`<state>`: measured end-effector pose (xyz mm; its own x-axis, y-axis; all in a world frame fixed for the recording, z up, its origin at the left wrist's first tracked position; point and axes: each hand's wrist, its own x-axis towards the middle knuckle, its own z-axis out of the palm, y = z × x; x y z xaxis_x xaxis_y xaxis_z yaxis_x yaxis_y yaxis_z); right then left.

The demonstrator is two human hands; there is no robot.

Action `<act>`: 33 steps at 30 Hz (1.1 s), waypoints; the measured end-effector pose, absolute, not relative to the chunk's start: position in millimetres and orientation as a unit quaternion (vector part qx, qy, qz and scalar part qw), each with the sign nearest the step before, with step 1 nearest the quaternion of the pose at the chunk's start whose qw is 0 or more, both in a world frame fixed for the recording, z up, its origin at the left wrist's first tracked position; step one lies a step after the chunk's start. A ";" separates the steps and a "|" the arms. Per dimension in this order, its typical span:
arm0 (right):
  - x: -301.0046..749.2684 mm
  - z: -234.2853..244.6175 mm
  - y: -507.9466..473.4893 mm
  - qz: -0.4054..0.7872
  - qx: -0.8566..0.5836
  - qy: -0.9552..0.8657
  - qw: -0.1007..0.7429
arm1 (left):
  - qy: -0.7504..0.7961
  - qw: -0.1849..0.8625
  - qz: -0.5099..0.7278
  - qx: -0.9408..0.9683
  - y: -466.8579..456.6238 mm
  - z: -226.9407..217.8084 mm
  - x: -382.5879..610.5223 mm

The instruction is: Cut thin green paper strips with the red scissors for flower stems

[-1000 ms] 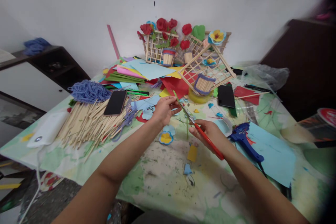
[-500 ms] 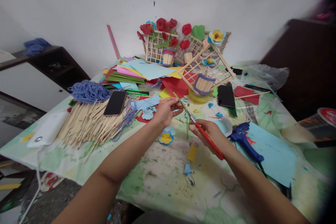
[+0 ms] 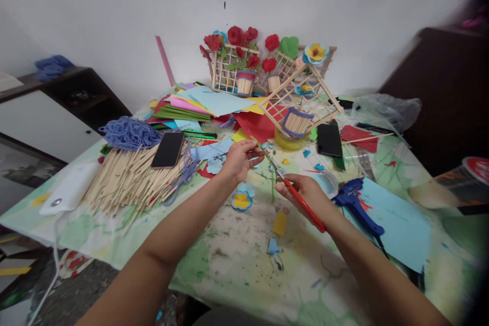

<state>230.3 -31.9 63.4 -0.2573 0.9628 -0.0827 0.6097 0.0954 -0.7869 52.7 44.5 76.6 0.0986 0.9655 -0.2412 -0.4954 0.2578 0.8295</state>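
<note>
Barely anything has shifted: the right hand (image 3: 307, 196), clenched round the red-handled scissors (image 3: 302, 205), has eased down a touch. Its blades lie along the thin green strip (image 3: 255, 141) pinched by the left hand (image 3: 237, 159) just above the worktop (image 3: 237, 249). The cutting looks unfinished. Beyond lie a blue glue gun (image 3: 357, 205), wooden sticks (image 3: 126, 178) and flowered trellises (image 3: 234, 69) by the wall.

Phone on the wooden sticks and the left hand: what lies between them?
In the head view, loose purple yarn and a light-blue paper sheet lie between the phone and the left hand.
</note>
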 end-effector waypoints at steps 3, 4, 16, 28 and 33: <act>230.0 64.5 -32.3 0.375 -0.562 -0.698 0.238 | 0.404 0.683 0.535 0.292 44.0 75.9 52.9; 229.9 65.0 -32.7 0.380 -0.561 -0.696 0.237 | 0.403 0.683 0.534 0.293 43.7 75.8 53.1; 228.7 70.6 -33.7 0.396 -0.552 -0.697 0.229 | 0.401 0.693 0.517 0.303 39.2 74.6 57.0; 227.5 71.5 -33.1 0.400 -0.554 -0.691 0.234 | 0.403 0.688 0.515 0.314 39.4 73.3 56.8; 228.3 68.1 -32.8 0.410 -0.556 -0.684 0.234 | 0.403 0.691 0.514 0.310 39.9 75.5 56.2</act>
<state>228.3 -32.8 68.1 -0.2719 0.9526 -0.1365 0.5683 0.0445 -0.8216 56.2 39.9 75.5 0.1470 0.9597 -0.2395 -0.4598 0.2807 0.8425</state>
